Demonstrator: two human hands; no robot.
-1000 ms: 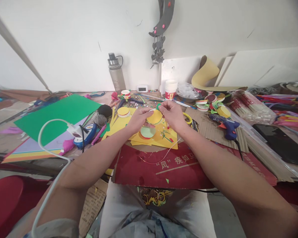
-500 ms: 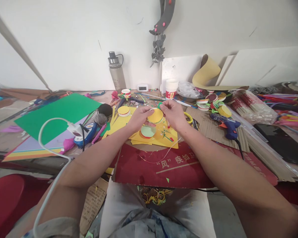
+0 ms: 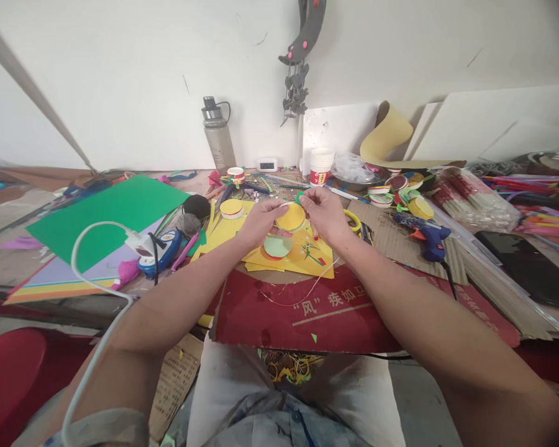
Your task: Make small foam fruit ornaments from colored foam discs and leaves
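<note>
Between my hands, above the yellow paper, is a small round paper disc piece (image 3: pixel 289 218) with a yellow face and a pale rim. My left hand (image 3: pixel 264 222) grips its left side, thumb on the rim. My right hand (image 3: pixel 325 212) pinches a small green piece (image 3: pixel 299 197) against the upper right of the rim. Below them a similar round piece with a pale green face (image 3: pixel 277 247) lies on the yellow paper (image 3: pixel 261 266). Another yellow-topped round piece (image 3: pixel 231 208) lies to the left.
A blue hot glue gun (image 3: pixel 432 239) lies at right on cardboard, near yellow-handled scissors (image 3: pixel 353 220). A stack of paper cups (image 3: pixel 321 166) and a bottle (image 3: pixel 218 136) stand at the back. Green paper (image 3: pixel 109 214) covers the left; a white cable (image 3: pixel 95 347) crosses my left arm.
Both hands keep the same hold on the round piece and the green piece. The whole view has shifted very slightly.
</note>
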